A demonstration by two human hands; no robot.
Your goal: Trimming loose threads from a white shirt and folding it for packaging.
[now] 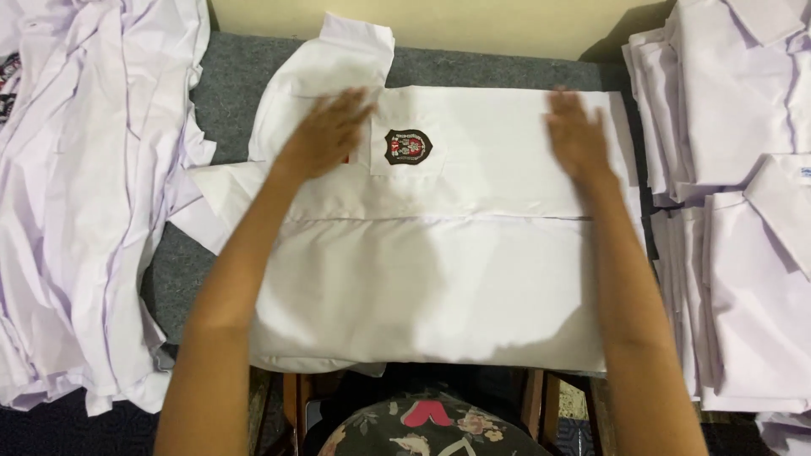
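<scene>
White shirt (439, 279) under two flat hands (325, 135).

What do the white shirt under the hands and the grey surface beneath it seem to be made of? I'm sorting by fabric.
White shirt: looks like thin, matte woven cloth, cotton or a blend; it creases sharply and lies flat. Its badge appears embroidered or printed; too small to tell. Grey surface: a fuzzy, felt-like or carpet-like covering with a mottled, dull nap.
</scene>
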